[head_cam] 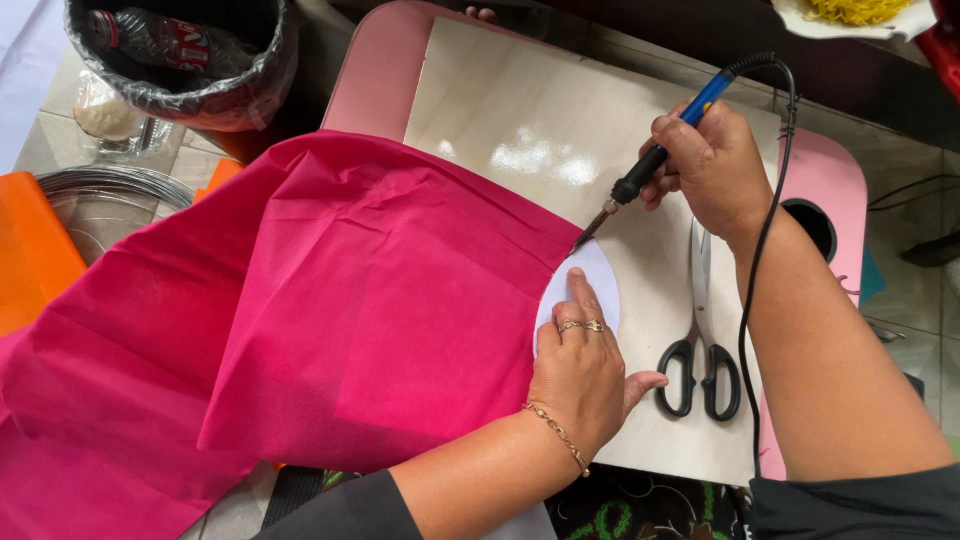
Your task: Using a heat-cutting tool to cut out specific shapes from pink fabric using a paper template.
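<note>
Right hand (712, 165) grips soldering iron (655, 150); left hand (580, 375) flat on white disc (595, 280), pink fabric (330, 310)

Bright even daylight, soft glare patches on the pale board (540, 150), sharp focus, faint shadows

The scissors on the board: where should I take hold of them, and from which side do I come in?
Grip the scissors by the black loop handles, which lie nearest the person at the board's near edge. The blades point away, partly under the right hand holding the soldering iron. Probably best to come from the near side, right of the left hand, minding the black cord alongside.
</note>
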